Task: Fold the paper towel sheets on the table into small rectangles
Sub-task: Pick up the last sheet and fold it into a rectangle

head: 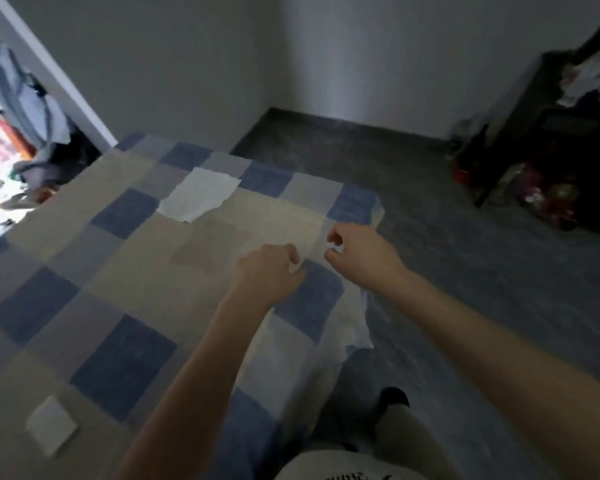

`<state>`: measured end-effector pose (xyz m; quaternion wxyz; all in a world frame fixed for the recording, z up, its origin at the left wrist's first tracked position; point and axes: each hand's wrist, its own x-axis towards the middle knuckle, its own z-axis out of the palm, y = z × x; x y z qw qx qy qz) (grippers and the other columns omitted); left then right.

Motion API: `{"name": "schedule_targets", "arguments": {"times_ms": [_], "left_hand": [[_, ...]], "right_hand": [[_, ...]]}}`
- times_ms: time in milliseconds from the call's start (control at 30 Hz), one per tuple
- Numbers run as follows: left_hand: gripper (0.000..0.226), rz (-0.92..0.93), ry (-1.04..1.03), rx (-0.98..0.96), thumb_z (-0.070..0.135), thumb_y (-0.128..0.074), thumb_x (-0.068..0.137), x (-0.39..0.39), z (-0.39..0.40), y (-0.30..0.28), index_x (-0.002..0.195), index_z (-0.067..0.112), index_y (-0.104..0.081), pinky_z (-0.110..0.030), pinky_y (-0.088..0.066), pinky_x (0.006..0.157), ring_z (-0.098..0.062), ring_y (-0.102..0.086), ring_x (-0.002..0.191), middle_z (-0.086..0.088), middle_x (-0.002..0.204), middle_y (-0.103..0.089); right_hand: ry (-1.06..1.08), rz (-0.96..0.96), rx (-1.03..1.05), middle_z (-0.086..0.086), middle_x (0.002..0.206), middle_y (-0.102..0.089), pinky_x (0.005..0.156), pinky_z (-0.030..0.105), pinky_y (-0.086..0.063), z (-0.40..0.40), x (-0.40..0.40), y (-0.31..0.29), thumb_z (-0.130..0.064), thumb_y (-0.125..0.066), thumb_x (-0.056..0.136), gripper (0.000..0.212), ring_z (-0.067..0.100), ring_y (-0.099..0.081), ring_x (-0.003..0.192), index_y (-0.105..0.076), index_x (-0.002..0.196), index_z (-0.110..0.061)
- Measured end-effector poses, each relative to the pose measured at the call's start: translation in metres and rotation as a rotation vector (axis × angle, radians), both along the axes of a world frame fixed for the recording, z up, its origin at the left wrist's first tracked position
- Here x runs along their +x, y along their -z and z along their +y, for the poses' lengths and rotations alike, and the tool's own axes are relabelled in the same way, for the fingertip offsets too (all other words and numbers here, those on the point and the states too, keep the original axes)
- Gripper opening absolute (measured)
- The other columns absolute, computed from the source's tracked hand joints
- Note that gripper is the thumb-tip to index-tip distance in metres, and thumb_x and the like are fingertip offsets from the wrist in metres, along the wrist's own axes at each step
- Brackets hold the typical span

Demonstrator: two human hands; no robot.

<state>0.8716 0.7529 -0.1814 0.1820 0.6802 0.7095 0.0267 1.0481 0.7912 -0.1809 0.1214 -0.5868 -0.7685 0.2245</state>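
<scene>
A pale paper towel sheet (284,226) lies flat on the checked tablecloth near the table's right edge, its outline faint. My left hand (267,268) pinches a white bit at the sheet's near edge. My right hand (357,251) is curled at the sheet's right side with fingertips pinched on a white corner. A second, unfolded white sheet (198,194) lies farther back on the table, apart from both hands. A small folded white rectangle (51,424) rests at the near left of the table.
The table (84,271) wears a blue, grey and beige checked cloth that hangs over its right edge. Dark carpet lies to the right. A dark cabinet (551,133) with bottles and clutter at its foot stands at the far right. A doorway opens at the far left.
</scene>
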Motion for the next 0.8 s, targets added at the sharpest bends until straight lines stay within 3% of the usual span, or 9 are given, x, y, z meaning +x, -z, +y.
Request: {"name": "schedule_targets", "arguments": {"times_ms": [167, 367, 800], "left_hand": [[0.025, -0.045, -0.251, -0.048, 0.047, -0.065, 0.080, -0.051, 0.010, 0.027, 0.097, 0.028, -0.064, -0.040, -0.051, 0.088, -0.020, -0.062, 0.095, 0.002, 0.103, -0.065], [0.029, -0.064, -0.473, -0.190, 0.039, -0.066, 0.085, -0.091, 0.039, 0.056, 0.103, 0.016, -0.065, -0.037, -0.048, 0.092, -0.025, -0.058, 0.101, -0.009, 0.109, -0.063], [0.030, -0.033, -0.682, -0.152, 0.044, -0.058, 0.085, -0.114, 0.107, 0.073, 0.106, 0.024, -0.064, -0.040, -0.051, 0.086, -0.023, -0.061, 0.099, -0.001, 0.110, -0.066]], "right_hand": [[-0.227, -0.020, -0.039, 0.002, 0.113, -0.062, 0.081, 0.036, -0.050, 0.057, -0.055, 0.017, -0.033, -0.056, 0.083, 0.034, 0.021, -0.058, 0.100, -0.058, 0.114, -0.019], [-0.422, -0.048, -0.100, 0.000, 0.112, -0.062, 0.080, 0.035, -0.051, 0.131, -0.108, 0.028, -0.035, -0.056, 0.086, 0.035, 0.020, -0.059, 0.096, -0.056, 0.118, -0.020], [-0.694, -0.086, -0.179, 0.008, 0.090, -0.067, 0.075, 0.039, -0.054, 0.233, -0.198, 0.068, -0.027, -0.058, 0.085, 0.025, 0.025, -0.063, 0.080, -0.066, 0.099, -0.008]]}}
